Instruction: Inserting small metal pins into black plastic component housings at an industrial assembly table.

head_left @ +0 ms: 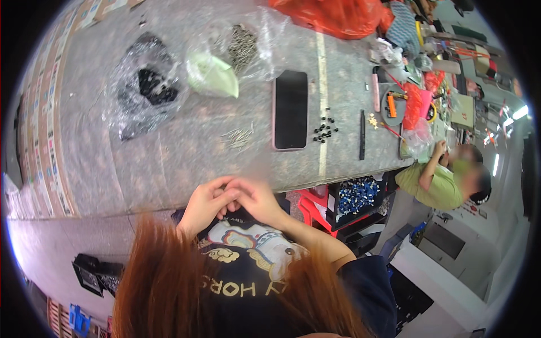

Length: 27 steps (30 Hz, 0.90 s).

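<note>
Just off the table's near edge, my left hand [207, 204] and my right hand [258, 200] meet, fingers curled and fingertips pressed together. Whatever they hold, if anything, is hidden or too small to make out. Beyond them on the table lies a small heap of thin silver pins [239, 136]. A phone [291, 110] with a dark screen and pink edge rests to its right. Several small black caps [325, 132] are scattered beside the phone. Farther back are a clear bag of silver pins [242, 48] and a clear bag of black pieces [157, 87].
A black pen [362, 135] and a grey round dish [393, 104] with an orange tool lie to the right. A red bag [338, 16] sits at the back. Below the table edge stands a bin of blue and white pieces [358, 195]. A co-worker in green [434, 185] sits at far right.
</note>
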Available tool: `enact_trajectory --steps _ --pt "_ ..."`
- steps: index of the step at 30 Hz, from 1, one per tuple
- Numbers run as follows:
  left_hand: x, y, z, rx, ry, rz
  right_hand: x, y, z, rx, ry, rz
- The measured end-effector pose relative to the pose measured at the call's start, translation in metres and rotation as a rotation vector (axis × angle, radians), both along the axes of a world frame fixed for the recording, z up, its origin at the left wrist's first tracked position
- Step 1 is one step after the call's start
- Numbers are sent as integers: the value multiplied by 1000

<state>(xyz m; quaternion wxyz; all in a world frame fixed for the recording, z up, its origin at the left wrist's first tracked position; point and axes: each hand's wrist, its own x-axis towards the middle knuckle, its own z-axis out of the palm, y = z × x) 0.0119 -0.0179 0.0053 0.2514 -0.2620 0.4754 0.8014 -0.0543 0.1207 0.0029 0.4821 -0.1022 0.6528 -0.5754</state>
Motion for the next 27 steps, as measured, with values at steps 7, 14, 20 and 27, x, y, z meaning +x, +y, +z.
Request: enact_trajectory --steps 7,14,20,27 --pt "-3 0 4 23 -93 9 0 -1 6 14 69 -31" --pt "0 5 -4 28 -131 42 -3 1 6 81 -8 -6" --pt "-1 5 -1 4 -173 52 -4 -3 9 72 131 -9" --pt "2 8 -10 3 -159 42 -6 -3 9 113 67 13"
